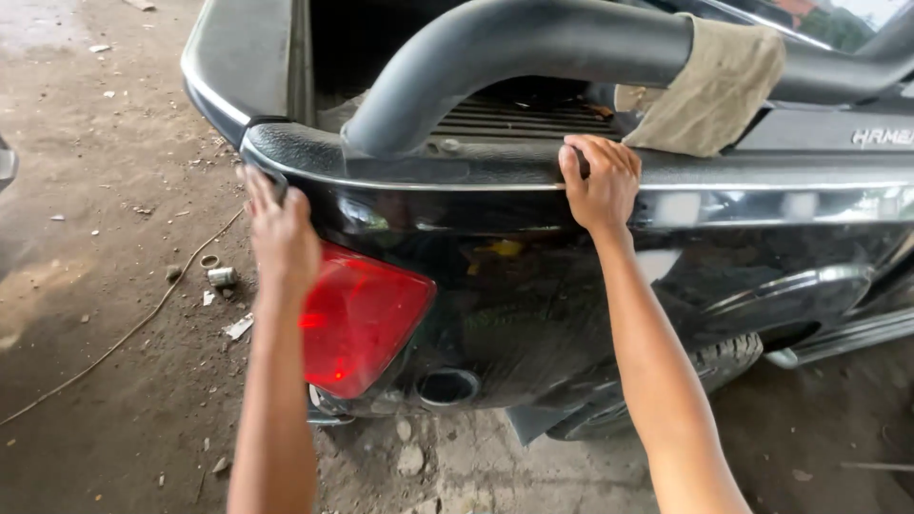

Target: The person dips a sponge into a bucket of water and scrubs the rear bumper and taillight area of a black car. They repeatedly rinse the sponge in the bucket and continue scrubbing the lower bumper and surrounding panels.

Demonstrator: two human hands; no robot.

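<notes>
Head view is looking down along two bare forearms reaching out to the rear corner of a black pickup truck (533, 314). Nearest, the left hand (278, 233) is pressing its palm against the corner of the body just above the red tail light (367, 319), fingers spread fairly wide and hooking around the edge; it is holding nothing loose. The tail light is sitting just beside and below that hand, its broad red face turned toward the camera. A little farther, the right hand (600, 181) is gripping the top rail (762, 176) of the bed side, fingers curled narrow over the rail's upper edge, thumb on the outer face. That rail is running with its long axis left to right across the picture, from the corner by the left hand out to the right edge. Beyond the rail, a thick black roll bar (514, 48) is arching up out of the bed and bending away to the right, with a tan cloth (714, 90) draping over it just beyond the right hand. Dirt floor (105, 314) is lying to the left, a thin cord (133, 328) trailing across it.
</notes>
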